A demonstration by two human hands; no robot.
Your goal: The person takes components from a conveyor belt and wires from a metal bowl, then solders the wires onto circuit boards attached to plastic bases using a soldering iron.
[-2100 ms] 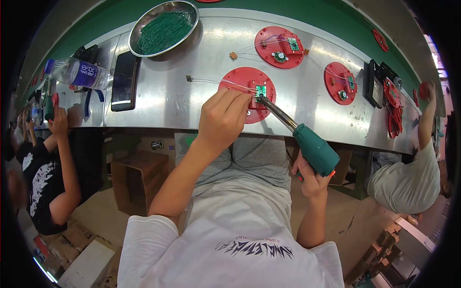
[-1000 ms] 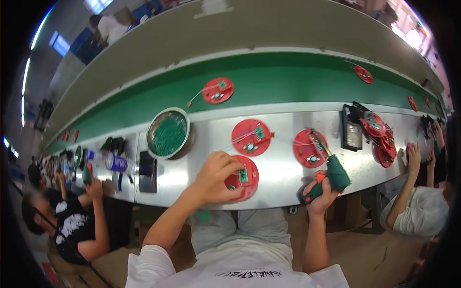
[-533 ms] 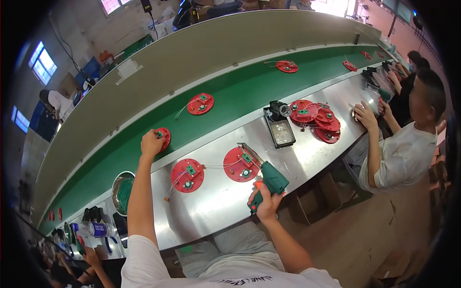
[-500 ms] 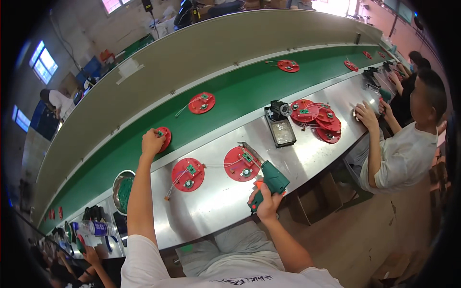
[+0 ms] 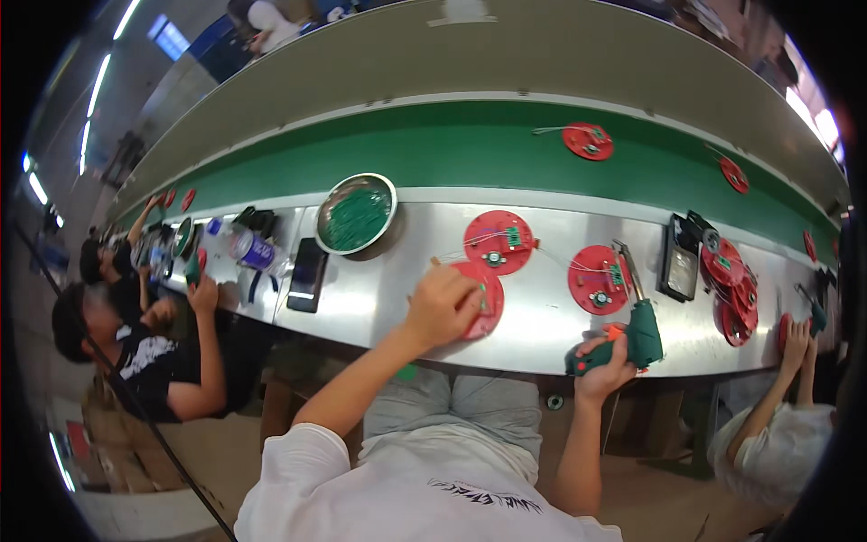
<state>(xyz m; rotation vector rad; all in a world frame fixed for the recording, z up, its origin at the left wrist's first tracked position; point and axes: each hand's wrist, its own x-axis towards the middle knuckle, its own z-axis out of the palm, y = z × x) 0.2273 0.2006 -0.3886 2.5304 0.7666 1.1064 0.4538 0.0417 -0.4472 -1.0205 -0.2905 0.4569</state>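
My left hand [image 5: 442, 305] is closed on a red disc [image 5: 488, 312] with a small board and wires, low over the near part of the steel bench; the fingers hide part of it. My right hand [image 5: 603, 370] grips a green soldering gun [image 5: 644, 334] with a red trigger. Its long metal tip points away from me, beside the right edge of a second red disc [image 5: 596, 280] carrying a green circuit board and white wires. Another wired red disc [image 5: 497, 239] lies behind the one in my left hand.
Left stand a metal bowl [image 5: 390, 233] of green wires, a dark phone [image 5: 307, 275] and a bottle [image 5: 248, 246]. Right are a soldering stand [image 5: 679, 271] and piled red discs [image 5: 739, 294]. More discs lie on the green belt [image 5: 470, 144]. Co-workers sit on both sides.
My left hand has brought a red disc from the green belt to the near bench. The view has turned left. My right hand still holds the soldering gun.
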